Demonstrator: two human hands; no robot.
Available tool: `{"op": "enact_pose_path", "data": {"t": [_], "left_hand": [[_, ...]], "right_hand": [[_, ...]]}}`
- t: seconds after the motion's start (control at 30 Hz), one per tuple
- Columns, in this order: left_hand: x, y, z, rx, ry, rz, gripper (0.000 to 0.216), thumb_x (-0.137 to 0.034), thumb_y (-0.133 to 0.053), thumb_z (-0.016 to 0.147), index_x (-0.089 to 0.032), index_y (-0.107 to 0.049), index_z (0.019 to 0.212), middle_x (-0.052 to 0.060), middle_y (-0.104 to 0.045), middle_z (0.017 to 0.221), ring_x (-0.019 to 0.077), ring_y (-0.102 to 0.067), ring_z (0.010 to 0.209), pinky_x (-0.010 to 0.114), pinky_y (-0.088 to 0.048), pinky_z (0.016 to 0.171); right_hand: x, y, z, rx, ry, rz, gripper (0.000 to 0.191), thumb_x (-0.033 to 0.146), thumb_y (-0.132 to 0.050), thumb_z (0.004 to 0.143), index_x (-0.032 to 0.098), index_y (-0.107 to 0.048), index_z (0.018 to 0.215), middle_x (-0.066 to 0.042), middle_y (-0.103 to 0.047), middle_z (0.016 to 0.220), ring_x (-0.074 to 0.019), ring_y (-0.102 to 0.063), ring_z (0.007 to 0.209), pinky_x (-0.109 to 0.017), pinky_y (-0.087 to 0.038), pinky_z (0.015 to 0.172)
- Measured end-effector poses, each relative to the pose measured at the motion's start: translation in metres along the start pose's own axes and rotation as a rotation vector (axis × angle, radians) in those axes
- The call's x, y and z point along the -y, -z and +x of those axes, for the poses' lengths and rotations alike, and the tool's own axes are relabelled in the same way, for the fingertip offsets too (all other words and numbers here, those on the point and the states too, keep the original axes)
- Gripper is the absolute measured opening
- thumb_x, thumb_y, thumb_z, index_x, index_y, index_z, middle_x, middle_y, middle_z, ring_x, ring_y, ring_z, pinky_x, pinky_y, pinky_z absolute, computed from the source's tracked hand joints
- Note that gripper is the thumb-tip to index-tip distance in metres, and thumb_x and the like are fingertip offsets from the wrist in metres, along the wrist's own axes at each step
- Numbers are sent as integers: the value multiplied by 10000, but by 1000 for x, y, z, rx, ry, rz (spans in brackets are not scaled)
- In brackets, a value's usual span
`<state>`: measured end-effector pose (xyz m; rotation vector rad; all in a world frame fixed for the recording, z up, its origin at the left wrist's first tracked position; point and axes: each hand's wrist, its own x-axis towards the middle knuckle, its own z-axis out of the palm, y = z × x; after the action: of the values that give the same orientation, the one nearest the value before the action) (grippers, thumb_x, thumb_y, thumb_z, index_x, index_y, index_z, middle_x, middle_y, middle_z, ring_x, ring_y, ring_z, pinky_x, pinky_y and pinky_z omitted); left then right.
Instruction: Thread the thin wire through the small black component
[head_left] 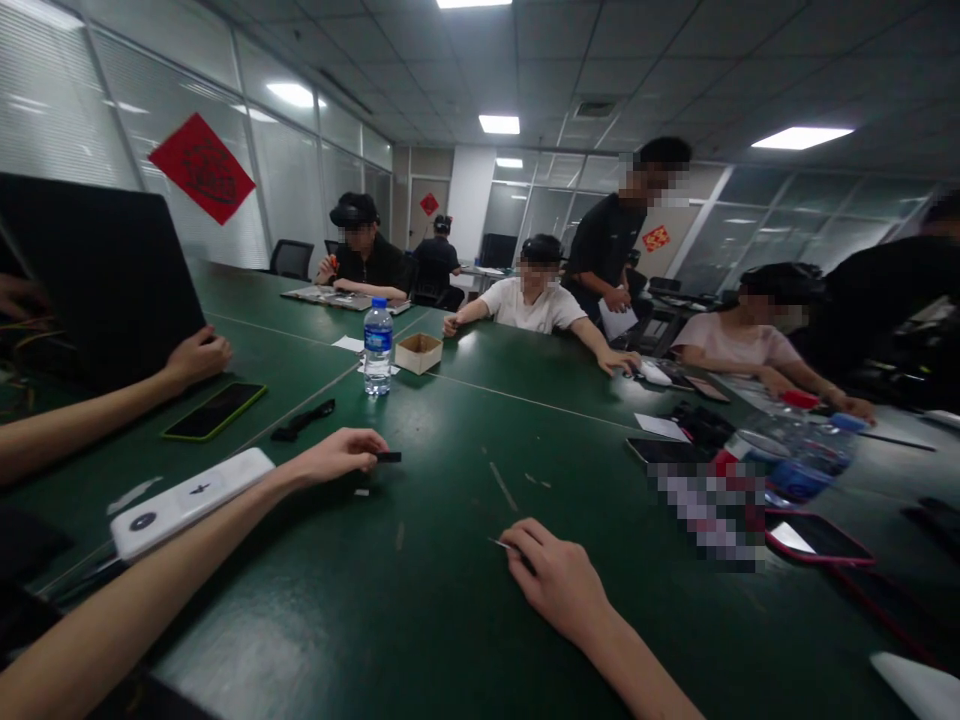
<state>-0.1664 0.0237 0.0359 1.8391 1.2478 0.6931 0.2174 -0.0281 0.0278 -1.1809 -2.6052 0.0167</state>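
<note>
My left hand (339, 455) rests on the green table (450, 600) with its fingers pinched on a small flat black piece (388, 457). My right hand (555, 575) lies nearer me, fingers curled round a thin pale sliver (501, 544) that pokes out to the left. A tiny white scrap (362, 492) lies on the table just below the left hand.
A white power bank (187, 500) lies by my left forearm. A phone in a green case (215, 411), a black strap (304, 420), a water bottle (377, 347) and a small cardboard box (418, 352) lie farther off. Another person's hand (196, 357) grips a dark panel at left. Several people sit around the table; bottles and phones (814, 538) crowd the right.
</note>
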Motion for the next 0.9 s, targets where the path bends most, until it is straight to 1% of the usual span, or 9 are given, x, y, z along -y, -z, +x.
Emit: {"op": "enact_pose_path", "data": {"t": [0.07,0.17,0.33,0.5,0.63,0.77,0.9], "left_hand": [[-15,-10,-2,27,-13,-118,326,-305,-541,773,-174,-619,1061,42,-646,982,179,-596,834,287,-468,750],[-31,-22,-6,64,-21,-207,309,-317,-573,784,-175,-620,1055,43,-644,952,166,-591,808,296,-464,763],[-44,-34,-10,105,-56,-282,280,-329,-589,796,-173,-628,1025,30,-640,873,155,-585,771,299,-457,745],[-50,-42,-11,131,-37,-347,263,-313,-602,774,-167,-632,991,23,-640,865,156,-581,762,303,-458,743],[-49,-53,-11,169,-43,-413,237,-256,-578,763,-167,-624,977,19,-633,881,148,-574,764,297,-456,747],[-44,-74,-8,217,-20,-422,240,-227,-544,744,-171,-612,967,18,-621,887,146,-573,750,287,-464,718],[-43,-98,5,246,-4,-412,244,-221,-544,730,-162,-609,958,9,-618,833,138,-574,698,270,-457,681]], "right_hand": [[0,1,0,-6,4,-1,221,203,-431,896,226,-607,1029,-16,-609,1024,-99,-596,710,-218,-497,619],[1,2,0,-12,8,14,216,194,-437,894,220,-610,1019,-14,-611,1021,-89,-593,702,-204,-492,611],[3,4,1,-7,5,28,217,186,-434,893,219,-613,1011,-18,-612,1012,-94,-592,704,-208,-493,603],[1,3,1,-20,17,55,218,207,-433,896,226,-615,1014,-25,-616,1010,-96,-591,692,-212,-490,591],[2,3,0,-16,3,57,217,208,-434,894,224,-616,1011,-24,-615,1015,-94,-594,699,-212,-481,606],[3,3,-3,-1,-11,2,206,201,-464,871,235,-612,1011,-13,-619,989,-103,-601,731,-209,-457,622],[3,1,-6,-40,4,6,201,232,-472,883,243,-593,1043,-4,-623,972,-104,-599,740,-201,-434,616]]}}
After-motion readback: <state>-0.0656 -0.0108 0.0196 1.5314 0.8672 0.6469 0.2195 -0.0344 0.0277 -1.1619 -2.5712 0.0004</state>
